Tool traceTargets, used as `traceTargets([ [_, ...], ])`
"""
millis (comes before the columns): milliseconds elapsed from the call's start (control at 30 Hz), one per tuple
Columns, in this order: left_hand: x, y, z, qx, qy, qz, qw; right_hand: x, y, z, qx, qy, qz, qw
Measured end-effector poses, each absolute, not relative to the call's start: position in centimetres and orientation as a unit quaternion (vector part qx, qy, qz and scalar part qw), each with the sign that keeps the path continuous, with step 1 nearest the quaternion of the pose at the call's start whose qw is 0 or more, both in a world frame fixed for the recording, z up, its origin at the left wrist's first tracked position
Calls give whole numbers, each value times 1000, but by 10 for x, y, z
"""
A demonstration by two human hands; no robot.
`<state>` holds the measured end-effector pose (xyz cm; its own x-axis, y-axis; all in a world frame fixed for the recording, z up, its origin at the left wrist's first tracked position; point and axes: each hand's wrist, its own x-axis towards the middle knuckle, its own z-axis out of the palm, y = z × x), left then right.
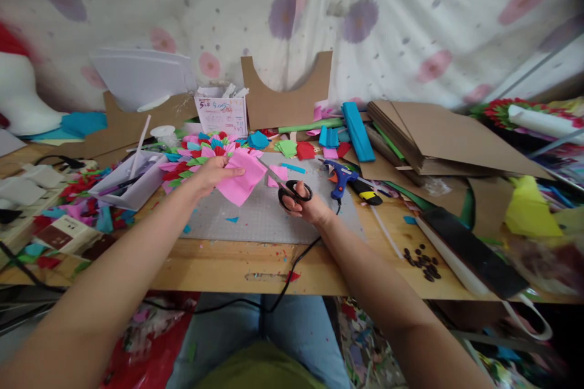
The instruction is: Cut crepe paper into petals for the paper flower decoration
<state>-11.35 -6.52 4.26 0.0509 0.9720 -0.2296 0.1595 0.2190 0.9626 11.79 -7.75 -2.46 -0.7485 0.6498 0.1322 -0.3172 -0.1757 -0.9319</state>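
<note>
My left hand (213,175) pinches a sheet of pink crepe paper (243,179) by its left side, above a grey cutting mat (214,225). In my right hand (306,203) is a pair of scissors (296,192) with black handles, fingers through the loops. The blades point up and left to the right edge of the pink paper. A small pink piece (277,175) lies on the mat beneath the blades. Behind my left hand sits a cluster of pink, red, green and blue paper petals (201,152).
A blue hot glue gun (340,177) and a yellow-black cutter (367,193) lie right of the mat. Stacked cardboard (447,140) stands at the back right, a white tray (130,182) at the left. A black cable (292,273) crosses the table's front edge.
</note>
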Motion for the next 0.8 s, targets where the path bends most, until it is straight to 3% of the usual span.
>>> traceTargets([
  [200, -121, -63, 37, 499, 579, 378, 522, 119, -78, -26, -157, -565, 751, 304],
  [567, -100, -74, 43, 522, 553, 368, 535, 120, -78, -25, -92, -560, 804, 180],
  [800, -97, -64, 33, 531, 528, 377, 544, 116, -76, -27, -134, -550, 780, 267],
])
